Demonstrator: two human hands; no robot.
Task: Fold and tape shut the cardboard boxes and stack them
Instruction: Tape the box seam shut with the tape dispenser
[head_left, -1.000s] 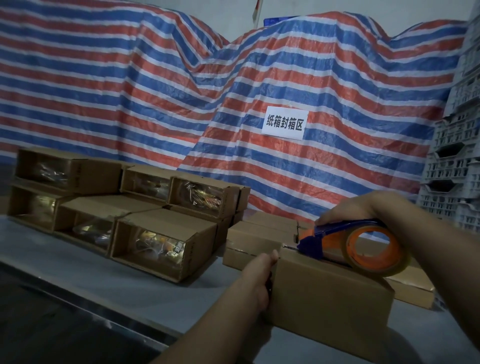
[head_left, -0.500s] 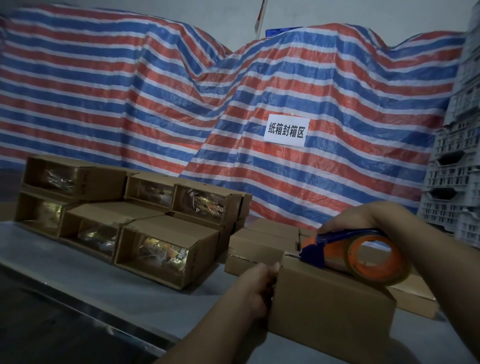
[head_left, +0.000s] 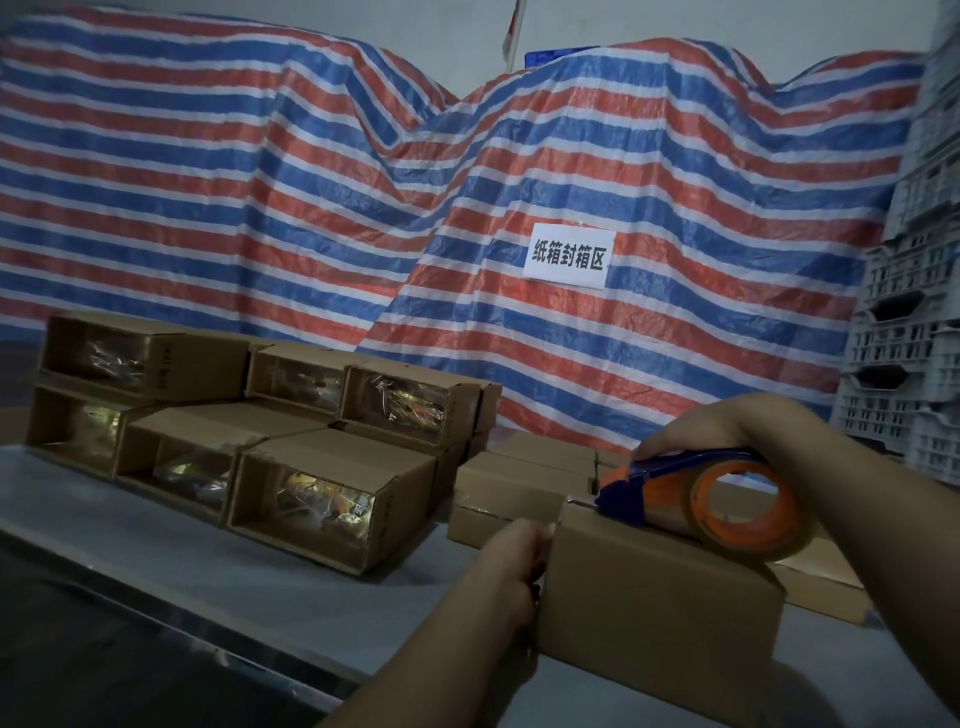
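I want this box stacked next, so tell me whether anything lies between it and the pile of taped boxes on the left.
Nothing visible does. Bare table lies between the box and the stacked boxes. The flat cardboard sits behind, off that path.

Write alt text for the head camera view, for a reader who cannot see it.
A person's right hand holds a blue and orange tape dispenser on top of a cardboard box, while the left hand steadies the box's end. Stacked boxes sit to the left on the table, before a striped tarp.
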